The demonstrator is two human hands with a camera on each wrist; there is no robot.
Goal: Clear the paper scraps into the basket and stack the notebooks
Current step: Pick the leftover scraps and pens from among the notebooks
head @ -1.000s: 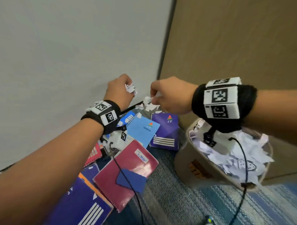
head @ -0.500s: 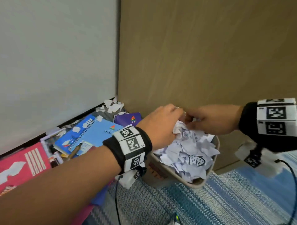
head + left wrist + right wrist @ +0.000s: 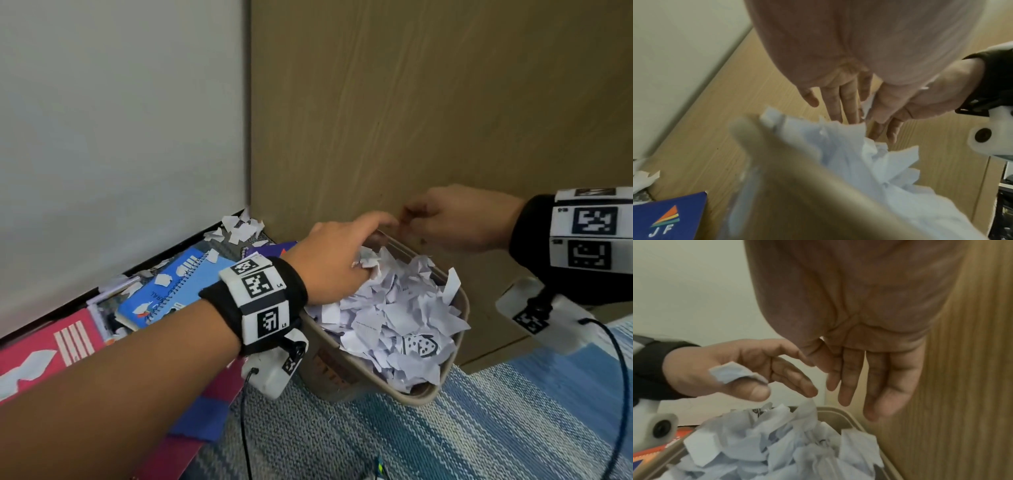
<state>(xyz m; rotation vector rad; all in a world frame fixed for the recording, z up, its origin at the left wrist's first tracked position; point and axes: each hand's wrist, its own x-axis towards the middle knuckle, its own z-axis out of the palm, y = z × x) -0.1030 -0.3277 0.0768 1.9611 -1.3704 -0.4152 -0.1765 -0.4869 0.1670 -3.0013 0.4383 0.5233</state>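
Basket (image 3: 442, 387) upright, seemingly long axis rightward

- Paper scraps (image 3: 394, 308): white; one bears a black-outlined dotted shape.
- Basket (image 3: 342, 373): beige, with an orange-brown mark on its side.
- Spiral notebook (image 3: 178, 284), at nine o'clock from the basket: light blue, flecked with white scraps.
- JF notebook (image 3: 668, 217): deep blue, with an orange, yellow and green triangle logo and white letters.
- Red notebook (image 3: 51, 346): red with white stripes.
- Rug (image 3: 479, 428): blue and white woven stripes.
- Wristbands (image 3: 260, 301): black, carrying black-and-white square code tags.
- Panel (image 3: 428, 102) at twelve o'clock: tan wood grain.
- Wall (image 3: 120, 137): plain off-white.
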